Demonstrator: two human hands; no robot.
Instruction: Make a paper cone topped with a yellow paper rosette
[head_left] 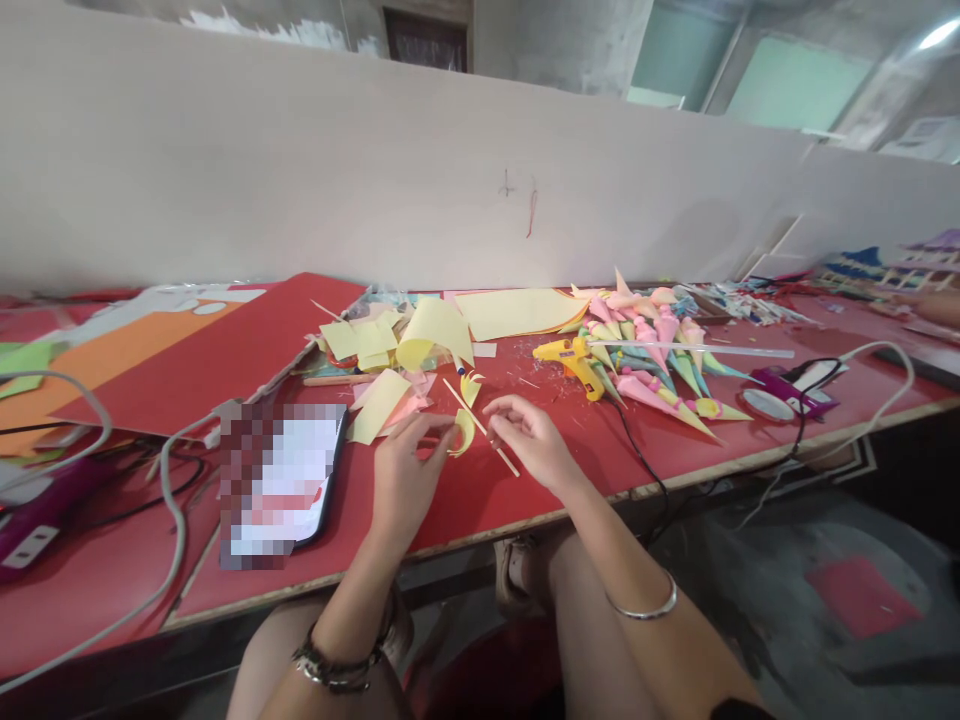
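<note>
A curled yellow paper strip (463, 432) is held just above the red table (480, 500), near its front edge. It is pinched between the fingertips of the left hand (405, 470), whose fingers are drawn narrowly together on it. A thin wooden stick (480, 425) lies slanted from 11 o'clock to 5 o'clock and touches the strip. Its lower part is gripped by the closed fingertips of the right hand (529, 440), which is set at 3 o'clock from the strip.

A second small yellow curl (471, 388) is seen just beside the stick, at 12 o'clock. Loose yellow scraps (375, 345) are spread at 11 o'clock, and larger yellow sheets (517, 312) are laid at 1 o'clock against the pale back board (300, 180).

At 2 o'clock a yellow glue gun (568, 358) rests on the table, with a heap of coloured paper cones (652, 350) just beside it. At 9 o'clock a dark-framed screen (281, 480) is laid flat. An orange sheet (112, 350) is seen well apart at 10 o'clock.
</note>
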